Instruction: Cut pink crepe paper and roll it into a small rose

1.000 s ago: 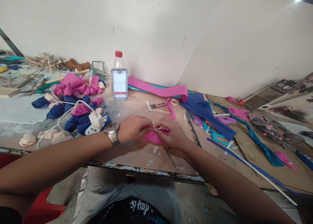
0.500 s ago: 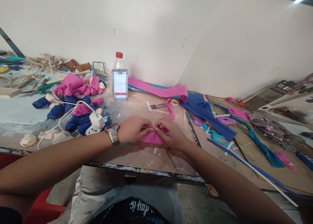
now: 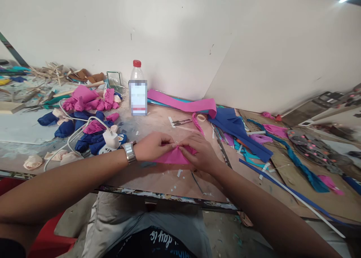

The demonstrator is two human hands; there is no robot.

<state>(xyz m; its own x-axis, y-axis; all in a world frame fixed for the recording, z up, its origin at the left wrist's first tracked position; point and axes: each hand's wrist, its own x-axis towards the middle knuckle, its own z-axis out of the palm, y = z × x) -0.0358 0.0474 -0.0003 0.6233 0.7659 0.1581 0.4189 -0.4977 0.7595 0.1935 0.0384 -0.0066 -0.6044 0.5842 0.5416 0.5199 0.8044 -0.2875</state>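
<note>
Both my hands meet over a small pink fabric piece (image 3: 172, 157) just above the wooden table (image 3: 158, 179) near its front edge. My left hand (image 3: 153, 146), with a metal watch on the wrist, pinches the piece's top edge from the left. My right hand (image 3: 199, 151) pinches the same edge from the right, fingertips almost touching the left hand's. The pink piece fans out below the pinch in a rough triangle. Part of it is hidden under my right hand.
A plastic bottle with a red cap (image 3: 138, 89) stands behind my hands. A long pink strip (image 3: 183, 104), blue fabric (image 3: 237, 130) and scissors (image 3: 182, 121) lie farther back and right. A heap of pink and blue fabric rolls (image 3: 84, 115), a white charger (image 3: 110, 138) and cable lie left.
The hands have lifted slightly and the pink piece has spread out wider beneath them, now showing as a flat triangle. Both hands stay pinched on its top edge.
</note>
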